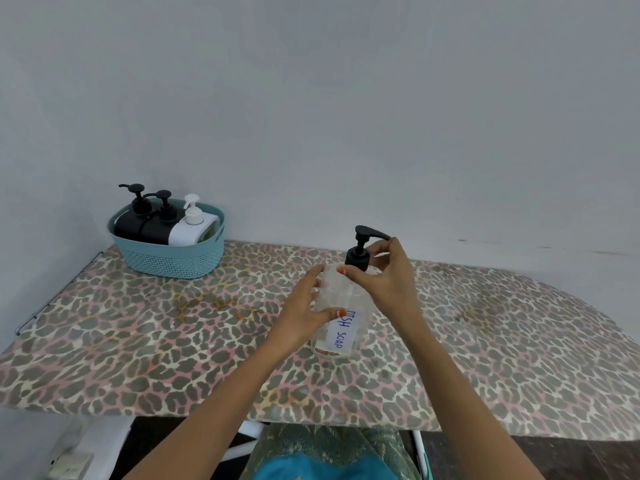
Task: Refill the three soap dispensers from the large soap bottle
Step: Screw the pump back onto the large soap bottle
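Leopard-print board (138, 341), upright dish soap bottle (332, 292) gripped in left hand (304, 306), right hand (384, 275) pinching pump collar (358, 259) directly above.

Clear bottle (341, 306), black pump (360, 251), "DISH SOAP" label: upright on table (138, 341). Black dispensers (138, 232), white dispenser (188, 232): upright in teal basket (173, 261), far left.

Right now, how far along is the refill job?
Nothing looks done: the three dispensers sit capped in the blue basket. In hand: the left hand grips the clear DISH SOAP bottle while the right hand pinches its black pump collar. Opening, pouring and all three refills remain.
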A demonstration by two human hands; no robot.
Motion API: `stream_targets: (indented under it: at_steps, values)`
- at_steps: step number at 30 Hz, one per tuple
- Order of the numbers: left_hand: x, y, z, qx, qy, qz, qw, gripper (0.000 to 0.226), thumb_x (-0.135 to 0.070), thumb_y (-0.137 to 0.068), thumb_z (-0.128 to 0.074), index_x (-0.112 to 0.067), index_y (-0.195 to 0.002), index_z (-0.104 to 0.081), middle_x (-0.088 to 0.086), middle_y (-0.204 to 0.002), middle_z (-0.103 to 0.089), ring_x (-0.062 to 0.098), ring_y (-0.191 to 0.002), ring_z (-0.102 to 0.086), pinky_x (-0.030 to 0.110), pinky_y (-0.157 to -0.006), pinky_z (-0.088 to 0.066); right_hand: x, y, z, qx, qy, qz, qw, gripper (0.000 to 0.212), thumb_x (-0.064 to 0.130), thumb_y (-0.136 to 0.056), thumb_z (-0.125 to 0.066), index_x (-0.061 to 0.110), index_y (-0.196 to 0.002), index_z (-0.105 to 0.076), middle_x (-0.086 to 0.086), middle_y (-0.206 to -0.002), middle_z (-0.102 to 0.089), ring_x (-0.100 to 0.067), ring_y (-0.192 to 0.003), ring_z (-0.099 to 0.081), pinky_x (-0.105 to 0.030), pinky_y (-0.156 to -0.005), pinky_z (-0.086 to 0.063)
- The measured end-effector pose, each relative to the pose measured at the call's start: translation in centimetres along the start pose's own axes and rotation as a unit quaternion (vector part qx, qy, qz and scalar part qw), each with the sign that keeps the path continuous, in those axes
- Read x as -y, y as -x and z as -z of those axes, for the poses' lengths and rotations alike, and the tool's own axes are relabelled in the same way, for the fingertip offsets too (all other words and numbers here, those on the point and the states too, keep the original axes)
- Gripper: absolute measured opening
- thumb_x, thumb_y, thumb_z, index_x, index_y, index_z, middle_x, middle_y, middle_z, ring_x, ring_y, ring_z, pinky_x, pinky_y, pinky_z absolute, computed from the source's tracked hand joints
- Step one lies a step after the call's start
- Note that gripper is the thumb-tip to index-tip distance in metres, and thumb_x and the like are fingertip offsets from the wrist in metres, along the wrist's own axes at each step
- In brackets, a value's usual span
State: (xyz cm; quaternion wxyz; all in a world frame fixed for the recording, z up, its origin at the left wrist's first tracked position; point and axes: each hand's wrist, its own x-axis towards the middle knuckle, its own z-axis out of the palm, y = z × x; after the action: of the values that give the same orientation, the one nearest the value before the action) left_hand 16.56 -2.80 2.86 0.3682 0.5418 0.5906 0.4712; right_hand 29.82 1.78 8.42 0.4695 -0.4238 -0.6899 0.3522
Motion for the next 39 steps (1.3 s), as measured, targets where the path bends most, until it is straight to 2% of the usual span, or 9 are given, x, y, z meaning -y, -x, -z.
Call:
stream_targets:
  at_steps: [4, 6, 10, 17, 22, 25, 31, 36, 39]
  values:
    - [0.0, -0.1, 0.0, 0.003, 0.003, 0.0, 1.0, 0.077, -0.02, -0.076, -0.073, -0.025, -0.138, -0.028, -0.006, -0.119, -0.042, 0.011, -0.111, -0.044, 0.025, -0.088, -0.04, -0.2, 0.5, 0.1, 0.056, -0.005, -0.01, 0.998, 0.048, 0.021, -0.077, -0.074, 0.023, -0.114, -0.043, 0.008, -0.111, -0.053, -0.003, -0.102, -0.052, -0.002, -0.083, -0.036]
    - [0.0, -0.1, 0.0, 0.003, 0.005, 0.002, 1.0, 0.077, -0.019, -0.076, -0.073, -0.025, -0.138, -0.028, -0.005, -0.12, -0.042, 0.011, -0.111, -0.044, 0.025, -0.088, -0.04, -0.2, 0.6, 1.1, 0.122, -0.046, -0.03, 0.991, 0.048, 0.02, -0.086, -0.064, 0.026, -0.128, -0.043, 0.011, -0.126, -0.053, 0.0, -0.116, -0.05, -0.014, -0.097, -0.037]
    - [-0.1, 0.0, -0.1, 0.004, 0.011, 0.004, 1.0, 0.078, -0.017, -0.076, -0.073, -0.024, -0.139, -0.027, -0.005, -0.121, -0.041, 0.01, -0.111, -0.042, 0.025, -0.09, -0.039, 0.0, 0.3, 2.0, 0.115, -0.076, -0.027, 0.99, 0.033, 0.002, -0.083, -0.064, 0.023, -0.108, -0.057, 0.014, -0.104, -0.064, 0.007, -0.097, -0.061, -0.026, -0.096, -0.049]
    - [-0.3, 0.1, 0.0, -0.001, 0.014, 0.001, 1.0, 0.075, -0.015, -0.078, -0.071, -0.024, -0.138, -0.028, -0.005, -0.118, -0.043, 0.01, -0.109, -0.044, 0.019, -0.081, -0.04, 0.0, -0.1, -0.6, -0.004, 0.007, -0.004, 1.0, 0.047, 0.012, -0.067, -0.082, 0.024, -0.086, -0.04, -0.002, -0.096, -0.052, -0.01, -0.079, -0.051, -0.004, -0.064, -0.038]
    - [-0.3, -0.1, -0.1, -0.001, 0.02, 0.009, 1.0, 0.076, -0.017, -0.077, -0.072, -0.024, -0.138, -0.028, -0.002, -0.124, -0.043, 0.013, -0.112, -0.044, 0.025, -0.088, -0.039, 0.3, 0.3, 1.0, 0.094, -0.011, -0.019, 0.995, 0.045, 0.018, -0.084, -0.066, 0.02, -0.123, -0.044, 0.009, -0.12, -0.051, -0.003, -0.113, -0.048, -0.013, -0.096, -0.036]
    - [-0.3, 0.0, -0.2, -0.002, 0.017, 0.009, 1.0, 0.076, -0.017, -0.077, -0.072, -0.024, -0.138, -0.028, -0.001, -0.126, -0.044, 0.013, -0.112, -0.044, 0.025, -0.088, -0.039, 0.3, 0.1, 1.8, 0.112, -0.007, -0.004, 0.994, 0.031, 0.009, -0.084, -0.065, 0.019, -0.112, -0.057, 0.009, -0.104, -0.063, -0.008, -0.105, -0.06, -0.026, -0.098, -0.045]
    - [-0.3, 0.1, -0.1, -0.008, -0.004, 0.0, 1.0, 0.076, -0.019, -0.076, -0.073, -0.025, -0.138, -0.029, -0.001, -0.127, -0.045, 0.01, -0.11, -0.043, 0.024, -0.087, -0.039, -0.2, -0.6, -0.7, 0.0, 0.039, 0.024, 0.999, 0.041, 0.019, -0.07, -0.08, 0.018, -0.087, -0.043, -0.002, -0.09, -0.053, -0.014, -0.076, -0.05, -0.007, -0.064, -0.039]
    - [-0.2, 0.0, 0.0, -0.003, 0.007, 0.006, 1.0, 0.077, -0.02, -0.075, -0.073, -0.026, -0.138, -0.029, -0.002, -0.126, -0.045, 0.011, -0.113, -0.045, 0.024, -0.089, -0.04, -0.6, 0.3, 0.0, 0.043, 0.002, 0.007, 0.999, 0.047, 0.026, -0.081, -0.07, 0.027, -0.117, -0.039, 0.013, -0.116, -0.049, -0.001, -0.107, -0.048, -0.002, -0.084, -0.034]
    - [-0.4, 0.1, -0.1, -0.001, 0.008, 0.008, 1.0, 0.075, -0.017, -0.077, -0.072, -0.025, -0.137, -0.028, -0.006, -0.118, -0.042, 0.01, -0.109, -0.042, 0.025, -0.089, -0.038, -0.4, 0.5, 1.9, 0.116, -0.054, -0.012, 0.992, 0.039, 0.014, -0.089, -0.06, 0.032, -0.121, -0.047, 0.016, -0.121, -0.055, 0.005, -0.112, -0.051, -0.017, -0.097, -0.039]
